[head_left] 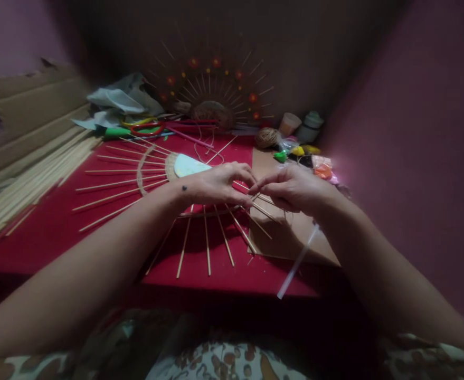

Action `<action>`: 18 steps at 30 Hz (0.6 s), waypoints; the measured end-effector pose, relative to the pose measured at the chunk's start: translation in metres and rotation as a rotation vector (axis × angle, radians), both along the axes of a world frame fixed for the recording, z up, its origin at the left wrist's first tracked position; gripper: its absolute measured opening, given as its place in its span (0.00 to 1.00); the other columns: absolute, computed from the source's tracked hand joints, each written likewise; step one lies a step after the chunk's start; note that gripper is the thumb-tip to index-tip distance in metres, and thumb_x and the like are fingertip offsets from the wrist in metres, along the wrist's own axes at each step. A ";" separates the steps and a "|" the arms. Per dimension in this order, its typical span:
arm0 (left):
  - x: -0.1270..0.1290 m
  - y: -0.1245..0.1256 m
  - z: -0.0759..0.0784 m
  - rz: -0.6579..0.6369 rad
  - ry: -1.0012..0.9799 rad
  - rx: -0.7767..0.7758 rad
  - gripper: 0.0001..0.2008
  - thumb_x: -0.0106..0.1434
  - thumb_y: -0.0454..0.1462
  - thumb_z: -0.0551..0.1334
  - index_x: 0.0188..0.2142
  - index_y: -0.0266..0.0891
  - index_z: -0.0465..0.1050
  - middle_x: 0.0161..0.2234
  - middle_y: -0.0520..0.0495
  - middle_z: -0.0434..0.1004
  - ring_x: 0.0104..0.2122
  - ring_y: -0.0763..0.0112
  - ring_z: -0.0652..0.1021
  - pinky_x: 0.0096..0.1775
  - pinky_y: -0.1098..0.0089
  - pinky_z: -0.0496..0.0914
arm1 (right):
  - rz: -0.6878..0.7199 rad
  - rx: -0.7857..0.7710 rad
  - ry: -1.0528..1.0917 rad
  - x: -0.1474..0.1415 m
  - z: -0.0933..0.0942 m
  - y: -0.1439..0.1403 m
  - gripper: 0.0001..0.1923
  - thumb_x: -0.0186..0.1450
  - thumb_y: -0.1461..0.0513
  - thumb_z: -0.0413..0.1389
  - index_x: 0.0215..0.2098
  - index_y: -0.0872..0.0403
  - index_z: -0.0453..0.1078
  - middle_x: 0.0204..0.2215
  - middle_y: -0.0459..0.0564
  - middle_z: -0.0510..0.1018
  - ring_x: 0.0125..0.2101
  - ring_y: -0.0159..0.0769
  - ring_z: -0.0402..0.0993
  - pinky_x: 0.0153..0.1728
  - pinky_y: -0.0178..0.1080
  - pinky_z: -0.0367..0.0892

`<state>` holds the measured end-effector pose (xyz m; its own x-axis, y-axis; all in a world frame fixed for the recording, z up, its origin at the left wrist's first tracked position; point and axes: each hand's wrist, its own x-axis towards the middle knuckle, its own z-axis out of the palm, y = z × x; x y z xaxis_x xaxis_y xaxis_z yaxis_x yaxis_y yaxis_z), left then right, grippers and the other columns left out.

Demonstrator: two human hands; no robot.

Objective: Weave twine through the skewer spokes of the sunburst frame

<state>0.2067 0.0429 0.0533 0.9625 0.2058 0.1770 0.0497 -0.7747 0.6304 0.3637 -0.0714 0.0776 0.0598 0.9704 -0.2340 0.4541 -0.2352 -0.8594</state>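
A half-round fan of thin wooden sticks [207, 240] lies on the red table, its sticks spreading from a pale blue semicircular centre [190, 164] with a woven tan border. A band of twine [140, 170] crosses the sticks partway out. My left hand [229, 182] reaches over the fan, with thumb and fingers closed around sticks on its right side. Fingertips of my right hand [293, 190] are pinched together just beside it, on what looks like a thin strand of twine. The fingers partly hide that strand.
Brown cardboard [271, 240] lies under the fan's right side, with a clear glue stick [298, 261] across its edge. Loose sticks [37, 179] are piled left. Behind are scissors [148, 128], a twine ball [266, 137], a cup [289, 124] and a flower-decorated stick fan [211, 113].
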 end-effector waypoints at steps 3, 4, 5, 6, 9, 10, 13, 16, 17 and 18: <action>0.007 -0.011 -0.011 0.074 -0.020 0.019 0.05 0.53 0.37 0.66 0.30 0.39 0.78 0.37 0.48 0.74 0.40 0.67 0.72 0.43 0.68 0.65 | 0.047 0.039 -0.016 -0.002 0.001 -0.001 0.11 0.60 0.62 0.55 0.36 0.58 0.78 0.08 0.38 0.62 0.09 0.22 0.51 0.10 0.30 0.45; 0.008 -0.013 -0.015 0.098 -0.028 0.030 0.04 0.54 0.36 0.64 0.29 0.39 0.78 0.36 0.48 0.74 0.38 0.68 0.72 0.42 0.69 0.65 | 0.070 0.055 -0.038 0.000 0.003 -0.002 0.11 0.60 0.62 0.56 0.36 0.57 0.78 0.09 0.39 0.63 0.10 0.22 0.53 0.11 0.30 0.46; 0.009 -0.014 -0.017 0.120 -0.032 0.041 0.05 0.56 0.35 0.63 0.28 0.39 0.78 0.34 0.48 0.74 0.36 0.69 0.72 0.41 0.69 0.65 | 0.094 0.077 -0.079 0.002 0.006 -0.004 0.10 0.59 0.61 0.58 0.36 0.57 0.78 0.10 0.39 0.64 0.11 0.23 0.55 0.12 0.30 0.48; 0.008 -0.014 -0.019 0.143 -0.028 0.053 0.06 0.57 0.35 0.62 0.27 0.38 0.78 0.34 0.48 0.74 0.35 0.70 0.72 0.39 0.69 0.64 | 0.111 0.106 -0.142 0.007 0.009 -0.006 0.09 0.57 0.62 0.60 0.35 0.56 0.79 0.11 0.39 0.65 0.12 0.23 0.56 0.13 0.31 0.50; 0.000 -0.011 -0.020 0.197 0.026 0.099 0.08 0.58 0.36 0.61 0.25 0.37 0.77 0.31 0.47 0.74 0.31 0.71 0.71 0.36 0.68 0.63 | 0.098 0.200 -0.423 0.025 0.018 -0.010 0.06 0.50 0.66 0.64 0.28 0.55 0.79 0.12 0.40 0.66 0.14 0.23 0.59 0.16 0.32 0.53; -0.004 -0.010 -0.020 0.204 0.047 0.116 0.09 0.58 0.36 0.61 0.25 0.37 0.77 0.30 0.47 0.74 0.30 0.71 0.71 0.35 0.68 0.63 | 0.083 0.220 -0.507 0.030 0.019 -0.010 0.05 0.50 0.68 0.64 0.26 0.55 0.78 0.12 0.40 0.66 0.14 0.23 0.59 0.17 0.32 0.53; -0.015 -0.011 -0.021 0.222 0.072 0.192 0.09 0.58 0.34 0.59 0.24 0.36 0.75 0.28 0.47 0.72 0.30 0.70 0.70 0.35 0.68 0.62 | 0.028 0.335 -0.641 0.039 0.014 0.000 0.03 0.52 0.68 0.61 0.24 0.55 0.77 0.15 0.42 0.70 0.18 0.26 0.63 0.21 0.34 0.59; -0.020 -0.017 -0.026 0.306 0.064 0.316 0.10 0.57 0.32 0.59 0.20 0.37 0.72 0.26 0.46 0.70 0.30 0.68 0.69 0.35 0.67 0.62 | 0.003 0.570 -0.587 0.036 -0.004 0.019 0.10 0.53 0.69 0.58 0.33 0.54 0.78 0.31 0.48 0.78 0.31 0.32 0.72 0.30 0.36 0.66; -0.021 -0.020 -0.028 0.341 0.065 0.354 0.10 0.57 0.32 0.58 0.19 0.37 0.70 0.25 0.46 0.69 0.30 0.68 0.68 0.35 0.67 0.61 | 0.025 0.617 -0.540 0.033 -0.011 0.024 0.15 0.53 0.70 0.58 0.37 0.53 0.77 0.39 0.50 0.77 0.36 0.33 0.73 0.33 0.36 0.67; -0.021 -0.022 -0.029 0.370 0.065 0.382 0.11 0.57 0.32 0.58 0.19 0.37 0.69 0.24 0.46 0.68 0.29 0.68 0.67 0.34 0.67 0.61 | 0.035 0.640 -0.505 0.031 -0.017 0.028 0.17 0.53 0.70 0.57 0.40 0.54 0.76 0.43 0.51 0.76 0.39 0.34 0.73 0.35 0.36 0.68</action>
<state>0.1852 0.0209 0.0241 0.8492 0.4660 0.2484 0.3924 -0.8717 0.2937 0.3945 -0.0436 0.0607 -0.0227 0.9104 0.4132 0.8207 0.2530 -0.5123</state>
